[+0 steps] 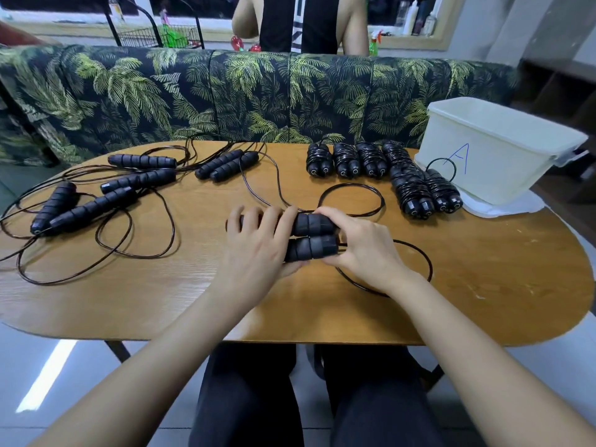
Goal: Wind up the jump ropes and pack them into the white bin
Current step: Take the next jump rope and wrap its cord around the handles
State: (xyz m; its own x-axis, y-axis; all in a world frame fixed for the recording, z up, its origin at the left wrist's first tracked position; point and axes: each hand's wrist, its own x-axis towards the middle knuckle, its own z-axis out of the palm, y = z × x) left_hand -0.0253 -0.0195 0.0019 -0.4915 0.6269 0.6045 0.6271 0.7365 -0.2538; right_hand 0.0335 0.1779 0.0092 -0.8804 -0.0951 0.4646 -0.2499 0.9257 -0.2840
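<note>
Both hands (258, 250) grip paired handles (311, 241), cord (353, 201) seemingly loose.

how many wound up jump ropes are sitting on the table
6: four in a row at the far edge, two in front of the white bin, whose inside is hidden.

Both my forearms reach forward, bare, converging over the table (483, 285). My left hand (258, 250) lies palm down near the table's middle, fingers spread and curled over the pair of handles (311, 240) — thumb tucked underneath. My right hand (361, 246) meets it from the other side, fingertips pinched at the handles' ends, wrist bent slightly inward.
</note>
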